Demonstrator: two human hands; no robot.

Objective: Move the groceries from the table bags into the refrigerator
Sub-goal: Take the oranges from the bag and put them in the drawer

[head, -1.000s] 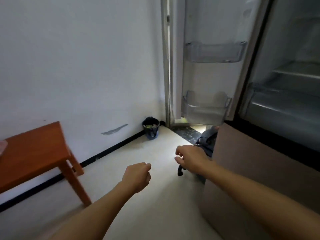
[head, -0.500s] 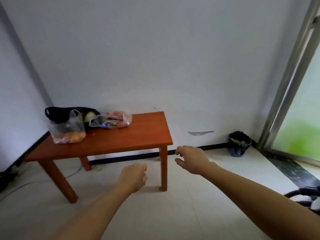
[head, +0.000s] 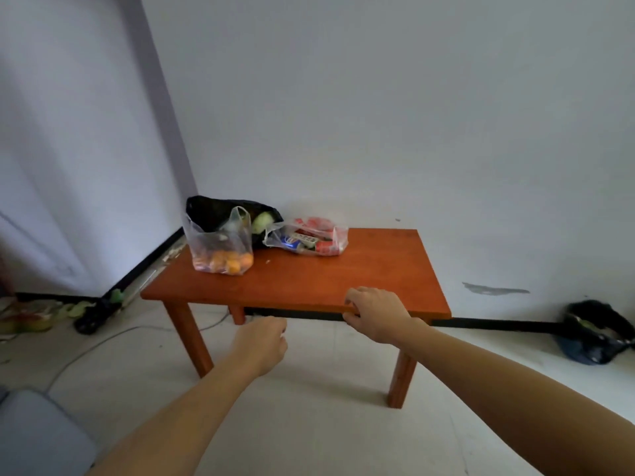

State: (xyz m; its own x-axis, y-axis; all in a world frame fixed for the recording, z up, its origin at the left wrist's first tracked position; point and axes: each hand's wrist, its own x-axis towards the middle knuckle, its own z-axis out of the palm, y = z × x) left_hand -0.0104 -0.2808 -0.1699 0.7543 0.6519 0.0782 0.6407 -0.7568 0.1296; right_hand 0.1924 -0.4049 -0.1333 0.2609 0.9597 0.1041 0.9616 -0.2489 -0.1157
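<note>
1. The left hand (head: 264,345) is clenched on nothing. The right hand (head: 374,316) is loosely curled and empty, at the orange wooden tabletop's (head: 309,280) near edge.
2. The groceries sit far left: a clear plastic bag of oranges (head: 221,247), a black plastic bag (head: 213,211) and a clear bag of red packets (head: 309,238).
3. Lifting the slack orange bag by one handle could spill the fruit. The packet bag lies on its side and could shed cans.

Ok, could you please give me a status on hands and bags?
Left hand curled, right hand loose, both empty. Fruit bag, black bag, packets bag on table, untouched. Path clear.
</note>
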